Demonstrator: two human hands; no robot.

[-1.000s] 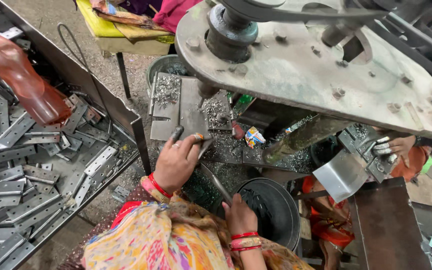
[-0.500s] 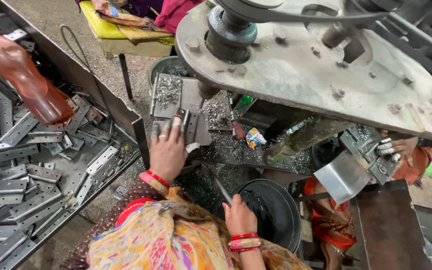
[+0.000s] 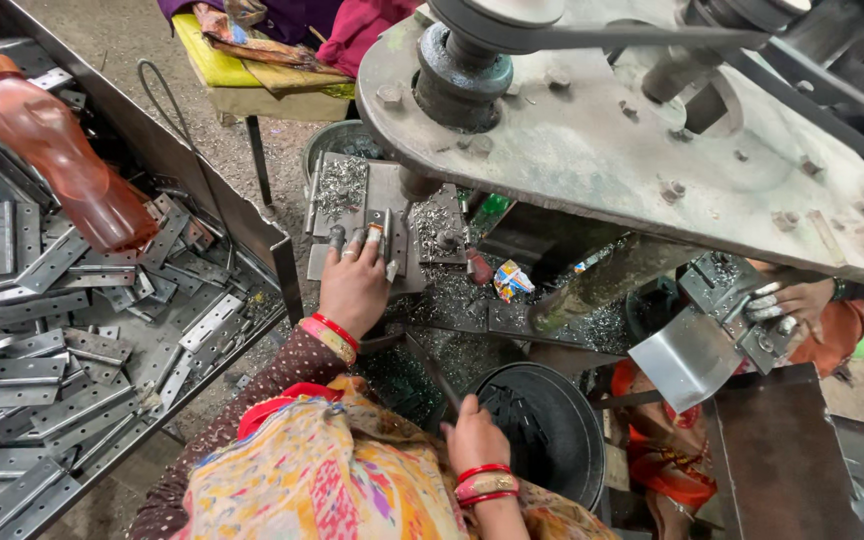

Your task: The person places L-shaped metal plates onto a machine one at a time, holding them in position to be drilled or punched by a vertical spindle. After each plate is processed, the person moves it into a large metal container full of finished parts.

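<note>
We record a gritty grey concrete floor (image 3: pixel 152 40), littered with metal shavings near the machine base. 1 stool with a yellow seat (image 3: pixel 214 60) stands on dark metal legs at the top. A dark metal tray (image 3: pixel 242 215) borders the left side. Lighting is even, daylight-like, without hard shadows.

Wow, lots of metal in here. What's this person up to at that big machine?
A person sits at a heavy metal press. Their left hand lies flat on the small work plate under it, fingertips on a metal piece. Their right hand grips a thin rod beside a round black pan. A tray of flat metal hinges and an orange bottle sit to the left. Another person's hand works at the right.
</note>
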